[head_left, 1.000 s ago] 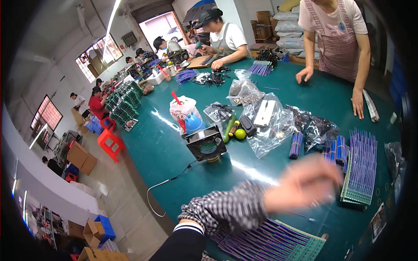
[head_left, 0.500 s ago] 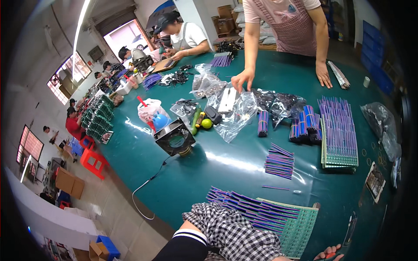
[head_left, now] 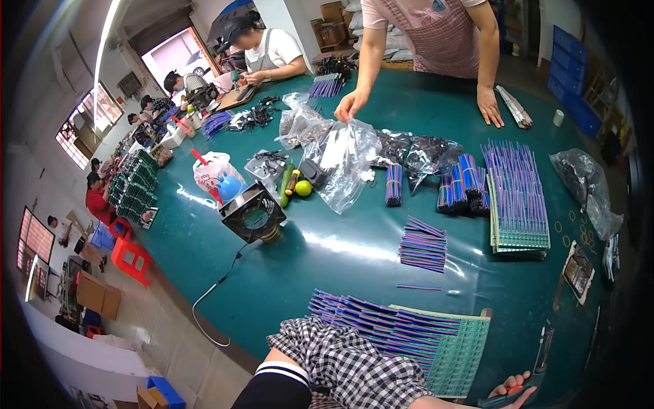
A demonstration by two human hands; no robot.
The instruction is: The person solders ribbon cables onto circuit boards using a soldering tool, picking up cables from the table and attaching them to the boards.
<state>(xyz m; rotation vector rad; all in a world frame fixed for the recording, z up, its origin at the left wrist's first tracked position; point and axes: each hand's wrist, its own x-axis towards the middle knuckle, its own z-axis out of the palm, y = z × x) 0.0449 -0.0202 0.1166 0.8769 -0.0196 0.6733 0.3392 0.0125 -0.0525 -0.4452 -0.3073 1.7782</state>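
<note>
At the lower edge my left arm, in a black striped cuff and checked sleeve, stretches rightward. Only skin near my left hand (head_left: 436,403) shows; its fingers are hidden. My right hand (head_left: 512,387) is at the lower right, its fingers curled round a hand tool (head_left: 494,401) with dark-green and red parts, mostly cut off by the frame. Between arm and hand lies a green circuit board panel (head_left: 470,347). Rows of purple-and-blue wires (head_left: 381,327) cover its left part and stick out past its edge.
Loose wires (head_left: 422,245), bundled wires (head_left: 470,184) and stacked wired panels (head_left: 518,204) lie beyond. A black fan (head_left: 253,213) with a trailing cable stands left. Tweezers (head_left: 543,347) lie right. Across the table a co-worker's hand (head_left: 352,105) grips a clear plastic bag (head_left: 344,163).
The whole view has shifted, so things sit further left and higher. The co-worker's hand now pulls up the edge of the plastic bag. My arm and right hand look little changed.
</note>
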